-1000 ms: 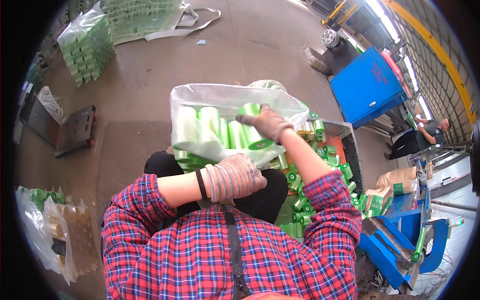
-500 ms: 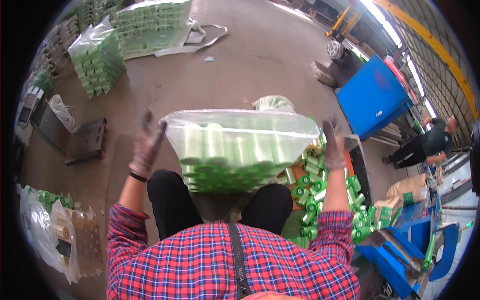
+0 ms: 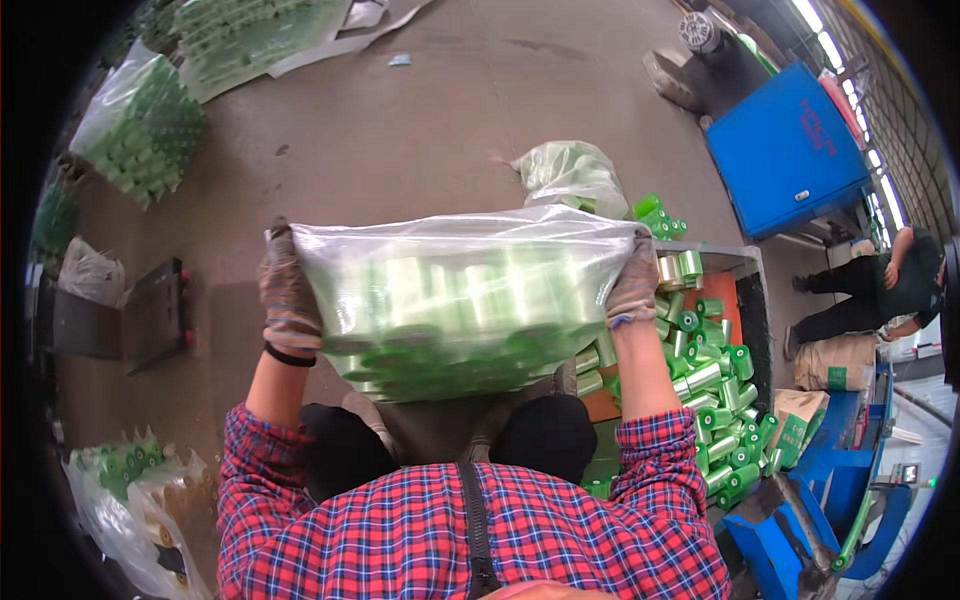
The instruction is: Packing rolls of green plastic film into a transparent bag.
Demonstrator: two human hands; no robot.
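Note:
A clear plastic bag (image 3: 470, 235) packed with stacked green rolls (image 3: 450, 375) stands between my knees, its upper edge stretched taut from side to side. My left hand (image 3: 290, 295), in a striped grey work glove, is closed on the bag's left upper corner. At the opposite corner my right hand (image 3: 632, 285), gloved alike, grips the plastic too. The fingertips of both hands are partly hidden behind the film. Through the bag the rolls show as upright pale green cylinders above darker, blurred roll ends.
On my right a bin (image 3: 755, 300) holds many loose green rolls (image 3: 710, 390). Beyond the bag lies another filled plastic bag (image 3: 570, 175). A blue cabinet (image 3: 785, 155) and a standing person (image 3: 905, 275) are at right. A platform scale (image 3: 155, 315) stands at left; wrapped roll stacks (image 3: 145, 130) lie beyond.
Both hands, open with fingers apart before, have closed on the bag's upper corners. The bag's edge is now pulled tight. The view has tipped downward.

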